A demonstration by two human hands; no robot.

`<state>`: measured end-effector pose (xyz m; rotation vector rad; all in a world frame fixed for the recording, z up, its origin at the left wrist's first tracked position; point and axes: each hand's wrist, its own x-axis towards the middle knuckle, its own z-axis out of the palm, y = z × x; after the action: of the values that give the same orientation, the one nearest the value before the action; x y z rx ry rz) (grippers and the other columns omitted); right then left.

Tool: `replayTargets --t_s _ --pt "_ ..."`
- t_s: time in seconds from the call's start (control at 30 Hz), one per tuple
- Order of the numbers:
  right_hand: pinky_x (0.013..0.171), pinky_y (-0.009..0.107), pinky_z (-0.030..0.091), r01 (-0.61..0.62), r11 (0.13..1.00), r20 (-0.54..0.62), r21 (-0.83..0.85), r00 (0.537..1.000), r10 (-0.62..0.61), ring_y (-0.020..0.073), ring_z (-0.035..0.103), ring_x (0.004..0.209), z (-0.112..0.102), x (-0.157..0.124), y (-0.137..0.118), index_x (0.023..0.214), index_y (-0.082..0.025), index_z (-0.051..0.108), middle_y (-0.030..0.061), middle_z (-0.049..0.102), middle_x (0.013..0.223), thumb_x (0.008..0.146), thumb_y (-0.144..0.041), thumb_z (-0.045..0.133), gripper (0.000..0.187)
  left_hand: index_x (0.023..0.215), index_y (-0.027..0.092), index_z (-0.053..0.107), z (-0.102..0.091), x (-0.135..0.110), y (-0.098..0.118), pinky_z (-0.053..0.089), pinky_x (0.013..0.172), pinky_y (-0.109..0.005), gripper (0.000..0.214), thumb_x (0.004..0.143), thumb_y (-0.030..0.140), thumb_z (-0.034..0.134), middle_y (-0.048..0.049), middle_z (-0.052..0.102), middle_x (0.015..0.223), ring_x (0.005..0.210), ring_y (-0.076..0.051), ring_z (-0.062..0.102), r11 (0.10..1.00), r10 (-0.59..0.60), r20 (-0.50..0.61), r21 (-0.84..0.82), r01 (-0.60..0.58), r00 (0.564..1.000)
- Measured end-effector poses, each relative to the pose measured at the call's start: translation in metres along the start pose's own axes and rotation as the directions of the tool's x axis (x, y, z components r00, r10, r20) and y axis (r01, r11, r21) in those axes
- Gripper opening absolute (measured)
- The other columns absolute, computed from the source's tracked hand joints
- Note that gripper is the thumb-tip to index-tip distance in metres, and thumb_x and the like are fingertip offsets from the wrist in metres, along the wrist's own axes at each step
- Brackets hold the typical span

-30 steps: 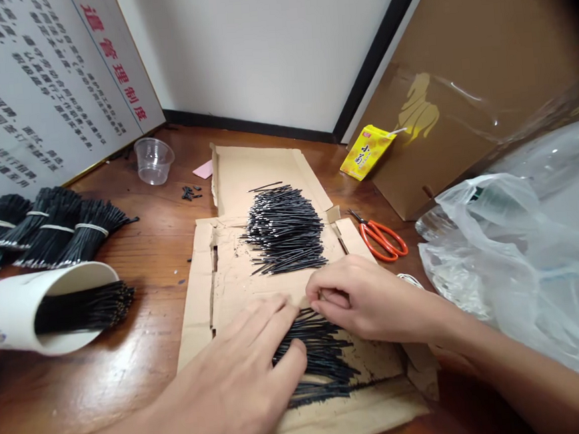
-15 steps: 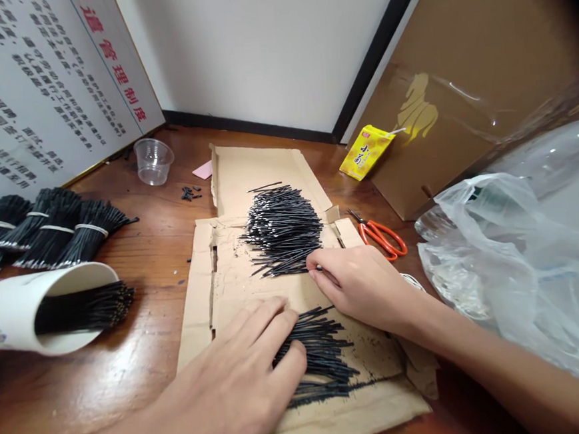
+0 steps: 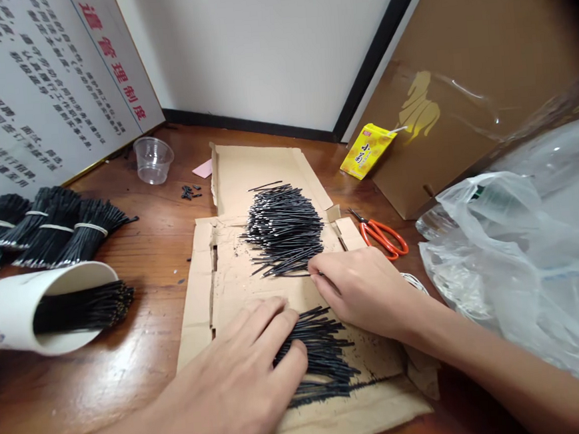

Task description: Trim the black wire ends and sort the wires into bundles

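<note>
White cup (image 3: 6, 317) off cardboard's left edge (image 3: 198, 278): wires (image 3: 83, 307) inside. Our right fingers (image 3: 324, 262) pinch one strand (image 3: 295, 275); left fingers (image 3: 278, 329) part-spread, hold unclear.

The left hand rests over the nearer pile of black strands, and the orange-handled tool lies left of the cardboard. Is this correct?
Not entirely: the head view shows the orange-handled tool lying right of the cardboard. The left hand does rest over the nearer pile.

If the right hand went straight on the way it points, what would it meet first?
Probably the upper pile of black wires, just ahead of the right hand; the hand's height above the cardboard is unclear.
</note>
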<state>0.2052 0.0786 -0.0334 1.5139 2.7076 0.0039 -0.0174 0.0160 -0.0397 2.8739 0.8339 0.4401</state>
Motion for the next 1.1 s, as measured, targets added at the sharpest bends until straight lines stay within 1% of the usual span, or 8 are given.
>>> replayTargets --t_s 0.13,0.27,0.37,0.5,0.67,0.8,0.97,1.1 --pt "0.056 0.03 0.019 0.017 0.998 0.039 0.057 0.999 -0.019 0.0157 0.055 0.061 -0.005 -0.002 -0.002 0.078 -0.016 0.06 0.0051 0.068 0.072 0.087 -0.013 0.047 0.016 0.108 0.01 0.063 -0.001 -0.001 0.0 0.051 0.102 -0.049 0.032 0.09 0.002 0.037 -0.0209 0.054 0.136 0.132 -0.034 0.047 1.0 0.004 -0.01 -0.001 -0.004 1.0" --pt "0.055 0.027 0.023 0.105 0.951 0.062 0.292 0.99 -0.129 0.0113 0.047 0.055 -0.01 -0.005 -0.002 0.072 -0.018 0.059 -0.001 0.059 0.06 0.088 -0.014 0.048 0.019 0.107 0.01 0.062 -0.003 -0.002 0.0 0.045 0.109 -0.048 0.028 0.091 0.003 0.039 -0.0233 0.042 0.148 0.143 -0.033 0.035 1.0 -0.012 0.05 0.018 0.011 0.999" --pt "0.055 0.024 0.026 0.134 0.906 -0.036 0.401 0.991 -0.131 0.0099 0.044 0.053 -0.007 -0.005 0.001 0.075 -0.019 0.061 -0.0035 0.056 0.058 0.086 -0.013 0.05 0.017 0.111 0.01 0.061 -0.001 -0.003 0.0 0.048 0.106 -0.047 0.032 0.091 0.002 0.038 -0.0234 0.046 0.145 0.138 -0.032 0.042 0.999 -0.01 0.034 0.041 0.008 0.999" --pt "0.058 0.025 0.03 0.053 0.948 -0.195 0.314 0.981 0.009 0.0118 0.049 0.056 0.002 0.0 0.008 0.08 -0.017 0.064 -0.0002 0.062 0.064 0.087 -0.014 0.05 0.016 0.113 0.012 0.061 -0.001 -0.002 0.0 0.05 0.103 -0.044 0.035 0.089 0.001 0.037 -0.0192 0.052 0.14 0.132 -0.03 0.049 0.998 -0.008 0.023 0.058 0.007 1.0" --pt "0.06 0.027 0.031 0.009 0.982 -0.128 0.188 0.992 0.015 0.017 0.059 0.066 0.008 0.005 0.011 0.085 -0.018 0.065 0.0041 0.071 0.076 0.091 -0.016 0.046 0.02 0.11 0.01 0.063 -0.003 0.0 0.001 0.05 0.102 -0.043 0.032 0.089 0.001 0.04 -0.0185 0.056 0.135 0.127 -0.03 0.052 1.0 -0.004 0.011 0.014 0.004 1.0" --pt "0.06 0.028 0.029 -0.02 0.991 -0.093 0.133 0.995 0.033 0.0183 0.061 0.066 0.008 0.005 0.01 0.086 -0.018 0.065 0.005 0.072 0.078 0.093 -0.018 0.044 0.022 0.108 0.01 0.064 -0.005 0.001 0.002 0.05 0.102 -0.043 0.03 0.091 0.002 0.041 -0.0175 0.058 0.132 0.125 -0.029 0.052 1.0 -0.02 0.003 -0.022 0.02 1.0" --pt "0.06 0.028 0.028 -0.041 0.989 -0.044 0.141 0.998 0.048 0.0176 0.058 0.066 0.005 0.004 0.01 0.087 -0.018 0.063 0.0053 0.07 0.077 0.094 -0.019 0.044 0.02 0.108 0.01 0.064 -0.004 0.001 0.0 0.05 0.101 -0.044 0.03 0.09 0.001 0.041 -0.0185 0.057 0.132 0.125 -0.03 0.052 1.0 0.0 0.013 -0.013 0.0 1.0" --pt "0.058 0.027 0.025 -0.001 0.966 0.014 0.259 1.0 -0.002 0.0138 0.051 0.061 -0.001 0.002 0.011 0.081 -0.019 0.061 0.001 0.063 0.068 0.09 -0.016 0.047 0.017 0.107 0.01 0.063 -0.002 0.001 0.0 0.051 0.1 -0.044 0.031 0.089 0.0 0.04 -0.0194 0.056 0.133 0.127 -0.031 0.051 1.0 -0.004 0.005 -0.027 0.005 1.0"
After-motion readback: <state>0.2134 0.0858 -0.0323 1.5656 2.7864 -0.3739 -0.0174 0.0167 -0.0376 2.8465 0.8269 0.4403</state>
